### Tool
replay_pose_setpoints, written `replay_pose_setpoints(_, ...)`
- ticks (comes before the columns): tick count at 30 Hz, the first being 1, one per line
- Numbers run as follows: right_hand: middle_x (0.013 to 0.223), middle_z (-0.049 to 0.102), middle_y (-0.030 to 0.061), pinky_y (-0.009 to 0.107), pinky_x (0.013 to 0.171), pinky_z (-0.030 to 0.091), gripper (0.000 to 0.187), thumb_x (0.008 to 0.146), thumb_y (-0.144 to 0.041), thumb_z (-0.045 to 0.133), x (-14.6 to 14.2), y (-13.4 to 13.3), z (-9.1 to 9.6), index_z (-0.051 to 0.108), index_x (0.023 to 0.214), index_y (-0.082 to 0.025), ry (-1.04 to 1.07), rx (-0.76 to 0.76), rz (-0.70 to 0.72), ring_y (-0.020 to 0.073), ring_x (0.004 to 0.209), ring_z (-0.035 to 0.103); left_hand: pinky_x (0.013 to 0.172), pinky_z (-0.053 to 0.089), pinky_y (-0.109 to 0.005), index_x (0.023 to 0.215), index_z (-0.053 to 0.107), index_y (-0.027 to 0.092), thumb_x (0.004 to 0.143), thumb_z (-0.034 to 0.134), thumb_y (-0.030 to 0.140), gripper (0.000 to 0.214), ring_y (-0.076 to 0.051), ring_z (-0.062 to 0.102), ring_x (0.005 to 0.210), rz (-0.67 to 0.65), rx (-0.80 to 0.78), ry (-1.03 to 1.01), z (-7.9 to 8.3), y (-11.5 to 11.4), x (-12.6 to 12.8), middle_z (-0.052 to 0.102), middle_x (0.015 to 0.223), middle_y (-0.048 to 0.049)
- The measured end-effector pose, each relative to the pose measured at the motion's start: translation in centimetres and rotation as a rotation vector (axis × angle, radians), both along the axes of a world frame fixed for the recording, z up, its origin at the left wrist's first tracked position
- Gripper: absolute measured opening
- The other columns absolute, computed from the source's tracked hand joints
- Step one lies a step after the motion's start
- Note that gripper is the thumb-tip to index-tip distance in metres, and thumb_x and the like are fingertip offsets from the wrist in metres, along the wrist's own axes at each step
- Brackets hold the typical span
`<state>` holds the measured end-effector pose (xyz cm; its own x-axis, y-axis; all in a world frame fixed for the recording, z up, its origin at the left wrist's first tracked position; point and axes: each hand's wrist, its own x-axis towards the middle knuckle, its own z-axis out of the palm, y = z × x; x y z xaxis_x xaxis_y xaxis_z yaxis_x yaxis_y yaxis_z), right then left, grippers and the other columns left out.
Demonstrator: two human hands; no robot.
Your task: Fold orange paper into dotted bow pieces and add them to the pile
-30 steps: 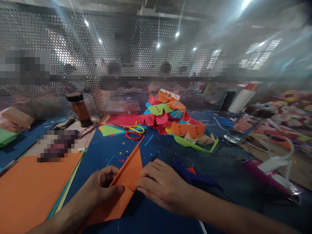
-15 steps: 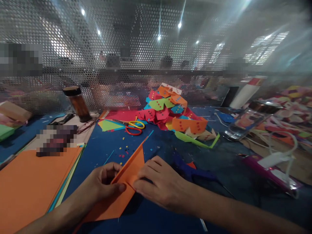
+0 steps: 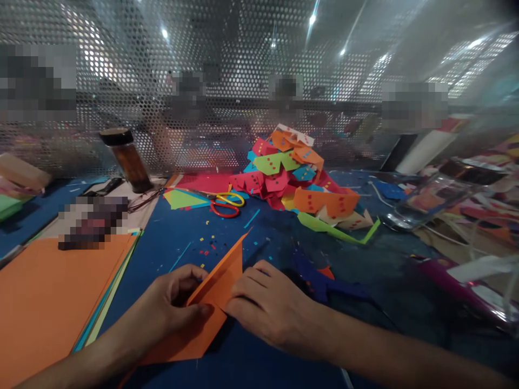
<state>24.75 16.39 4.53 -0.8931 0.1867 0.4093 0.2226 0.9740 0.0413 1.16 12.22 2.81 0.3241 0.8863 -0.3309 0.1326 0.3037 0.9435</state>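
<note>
A folded sheet of orange paper [image 3: 219, 281] stands at a slant between my hands, low in the middle of the view. My left hand [image 3: 178, 297] is closed on its left side, thumb on the near face and fingers behind. On the right edge, my right hand [image 3: 263, 308] pinches the paper with curled fingers; its fingertips are partly hidden. Beyond the paper lie scissors [image 3: 227, 205] with one red and one yellow handle. A dark blue glue gun [image 3: 324, 281] rests to the right of my right hand.
Stacked orange sheets [image 3: 52, 297] lie at left, with a blurred-out dark object [image 3: 95, 221] above them. A brown bottle [image 3: 130, 162] stands behind. Folded, dotted paper pieces [image 3: 279, 167] are heaped at the back. At right are a glass bottle [image 3: 438, 194] and a purple device [image 3: 458, 286].
The camera view has shifted slightly, so the items at right appear farther right. Both hands keep their hold on the orange paper, which looks nearly unchanged.
</note>
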Motion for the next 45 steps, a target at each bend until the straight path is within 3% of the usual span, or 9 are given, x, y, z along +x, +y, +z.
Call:
replay_pose_setpoints(6,0.089,0.064,0.0019,0.032,0.073,0.033,0.012,0.097,-0.012,0.052,-0.1,0.0,0.0,0.064,0.098,-0.015,-0.038,-0.03,-0.015,0.0168,0.08,0.049,0.076,0.048,-0.03,0.101,0.065,0.02,0.079,0.075,0.033,0.028,-0.021,0.066,0.089,0.026,0.081,0.057,0.2,-0.1,0.1,0.073,0.096,-0.0045)
replay_pose_setpoints(10,0.092,0.066,0.0022,0.033,0.074,0.034,0.014,0.098,-0.012,0.051,0.0,-0.1,-0.1,0.064,0.102,-0.016,-0.063,-0.036,-0.023,0.0171,0.083,0.052,0.084,0.048,-0.032,0.104,0.069,0.024,0.087,0.065,0.039,0.023,-0.023,0.066,0.098,0.062,0.135,0.137,0.9,-0.2,-0.3,0.075,0.098,-0.0032)
replay_pose_setpoints(16,0.093,0.066,0.0025,0.033,0.073,0.033,0.014,0.097,-0.011,0.053,-0.1,-0.2,-0.1,0.064,0.105,-0.015,-0.09,-0.065,-0.003,0.0175,0.081,0.052,0.079,0.049,-0.032,0.104,0.069,0.023,0.084,0.064,0.039,0.026,-0.023,0.068,0.09,0.079,0.092,0.193,1.1,-0.1,-0.2,0.076,0.095,-0.0045)
replay_pose_setpoints(19,0.092,0.067,0.0028,0.033,0.077,0.036,0.014,0.1,-0.019,0.052,-0.1,-0.2,0.2,0.065,0.1,-0.016,-0.087,-0.114,0.004,0.0181,0.084,0.054,0.076,0.049,-0.031,0.104,0.068,0.021,0.08,0.068,0.039,0.03,-0.022,0.068,0.087,0.107,0.078,0.181,0.6,-0.1,0.0,0.075,0.093,-0.005)
replay_pose_setpoints(27,0.102,0.067,0.0066,0.036,0.086,0.038,0.023,0.105,-0.025,0.044,-0.2,0.1,0.3,0.065,0.103,-0.016,0.161,-0.299,-0.13,0.0196,0.096,0.055,0.066,0.047,-0.025,0.105,0.066,0.022,0.084,0.069,0.038,0.026,-0.018,0.068,0.078,0.033,0.085,0.205,0.4,-0.3,-0.3,0.076,0.088,-0.002)
replay_pose_setpoints(32,0.098,0.068,0.0044,0.036,0.084,0.035,0.016,0.102,-0.021,0.051,-0.4,0.2,-0.1,0.066,0.107,-0.016,0.08,-0.393,-0.18,0.0191,0.093,0.056,0.061,0.046,-0.023,0.104,0.064,0.023,0.083,0.07,0.036,0.025,-0.015,0.065,0.068,-0.002,0.057,0.153,0.7,-0.4,0.1,0.073,0.078,0.0016)
replay_pose_setpoints(37,0.095,0.068,0.0013,0.034,0.084,0.033,0.008,0.098,-0.026,0.062,-0.5,0.0,-0.2,0.066,0.099,-0.02,0.039,-0.534,-0.233,0.0172,0.092,0.057,0.07,0.049,-0.026,0.101,0.066,0.023,0.08,0.073,0.035,0.024,-0.019,0.07,0.079,-0.024,0.062,0.156,0.6,-0.5,0.0,0.075,0.085,-0.0006)
replay_pose_setpoints(45,0.092,0.066,-0.0006,0.033,0.084,0.035,0.005,0.094,-0.018,0.064,-0.6,-0.3,-0.3,0.064,0.089,-0.019,-0.039,-0.65,-0.306,0.0162,0.089,0.056,0.061,0.045,-0.026,0.087,0.072,0.023,0.077,0.071,0.037,0.018,-0.018,0.064,0.069,-0.047,0.102,0.358,1.3,-0.6,0.2,0.074,0.078,-0.0001)
